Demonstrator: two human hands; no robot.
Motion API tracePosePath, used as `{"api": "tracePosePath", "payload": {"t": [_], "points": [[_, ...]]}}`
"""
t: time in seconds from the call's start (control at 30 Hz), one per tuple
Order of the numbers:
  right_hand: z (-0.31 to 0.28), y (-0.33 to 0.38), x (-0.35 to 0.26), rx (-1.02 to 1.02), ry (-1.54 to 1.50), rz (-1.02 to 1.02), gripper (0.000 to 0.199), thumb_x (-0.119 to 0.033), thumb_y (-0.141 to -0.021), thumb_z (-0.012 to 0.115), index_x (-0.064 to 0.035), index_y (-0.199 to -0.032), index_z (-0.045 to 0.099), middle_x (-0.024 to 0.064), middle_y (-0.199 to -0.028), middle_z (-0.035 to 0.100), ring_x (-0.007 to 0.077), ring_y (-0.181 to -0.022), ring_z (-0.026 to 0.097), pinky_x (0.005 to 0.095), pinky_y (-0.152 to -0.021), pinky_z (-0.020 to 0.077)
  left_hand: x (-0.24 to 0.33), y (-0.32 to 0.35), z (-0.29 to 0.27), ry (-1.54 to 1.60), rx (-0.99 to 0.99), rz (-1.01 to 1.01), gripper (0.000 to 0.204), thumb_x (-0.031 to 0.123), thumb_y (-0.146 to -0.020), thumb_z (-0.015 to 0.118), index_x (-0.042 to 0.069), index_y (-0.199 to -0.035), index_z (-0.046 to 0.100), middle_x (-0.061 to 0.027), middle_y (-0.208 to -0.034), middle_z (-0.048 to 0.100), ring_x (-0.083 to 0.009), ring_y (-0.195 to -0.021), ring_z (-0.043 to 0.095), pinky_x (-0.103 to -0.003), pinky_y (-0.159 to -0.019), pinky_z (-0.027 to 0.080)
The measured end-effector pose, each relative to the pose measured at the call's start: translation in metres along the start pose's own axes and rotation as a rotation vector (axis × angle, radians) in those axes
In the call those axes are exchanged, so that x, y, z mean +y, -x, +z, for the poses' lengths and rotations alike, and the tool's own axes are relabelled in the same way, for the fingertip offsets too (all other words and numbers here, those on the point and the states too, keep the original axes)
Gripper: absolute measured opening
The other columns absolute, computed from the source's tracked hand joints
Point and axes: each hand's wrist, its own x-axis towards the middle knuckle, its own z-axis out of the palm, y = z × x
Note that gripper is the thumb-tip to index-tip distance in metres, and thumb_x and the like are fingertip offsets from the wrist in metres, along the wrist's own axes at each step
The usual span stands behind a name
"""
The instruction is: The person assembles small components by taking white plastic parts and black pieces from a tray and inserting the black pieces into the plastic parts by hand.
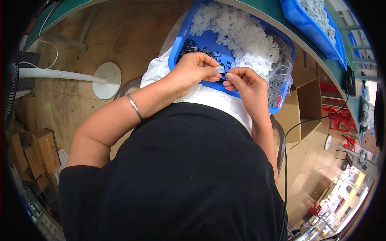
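A blue plastic tray (223, 37) rests at my lap, its far part under the green table edge. My left hand (196, 69) pinches a small translucent white plastic piece (220, 69) above the tray's near side. Close beside it, my right hand (246, 80) has thumb and forefinger pressed together at a tiny dark part, mostly hidden by the fingertips. Many loose white plastic pieces (241, 30) heap along the tray's far and right side. Small black parts (195, 47) lie scattered at its left and near side. A clear plastic bag with grey parts (276, 91) sits in the right corner.
The green table (267, 9) curves over the far side and carries another blue tray (309, 28) of pale pieces. Cardboard boxes (307, 102) stand at the right, more boxes (45, 150) at the left. A white round base (107, 80) with a pole stands on the floor. A black cable (286, 168) hangs at my right.
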Motion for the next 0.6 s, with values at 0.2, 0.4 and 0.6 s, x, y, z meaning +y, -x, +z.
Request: {"api": "tracePosePath", "payload": {"t": [0.2,0.4,0.6], "points": [[0.002,-0.003,0.002,-0.024,-0.017,-0.013,0.016,-0.007,-0.089,0.065,0.0035,-0.101,0.067,0.0038,-0.084,0.067,0.0067,-0.070,0.058,0.0206,-0.064,0.0480,0.001,0.004,0.008,0.027,-0.010,0.031,0.018,-0.001,-0.087,0.062,-0.006,-0.104,0.056,-0.0136,-0.094,0.065,-0.0189,-0.088,0.068,-0.026,-0.078,0.056],[0.005,-0.006,0.008,0.061,-0.013,0.022,0.015,-0.008,-0.086,0.068,0.0016,-0.097,0.070,0.0020,-0.082,0.067,0.0051,-0.070,0.055,0.0194,-0.063,0.0447,0.001,0.007,0.012,-0.003,-0.007,0.076,0.019,-0.001,-0.087,0.060,-0.007,-0.105,0.055,-0.0137,-0.095,0.065,-0.0186,-0.088,0.068,-0.026,-0.078,0.056],[0.010,-0.005,0.006,0.064,-0.113,0.009,0.013,-0.007,-0.088,0.066,0.0029,-0.096,0.065,0.0037,-0.082,0.067,0.0059,-0.071,0.059,0.0197,-0.064,0.0461,-0.001,0.008,0.015,0.010,0.005,0.104,0.018,-0.001,-0.088,0.060,-0.006,-0.104,0.056,-0.0127,-0.095,0.065,-0.0169,-0.087,0.067,-0.025,-0.078,0.055]]}}
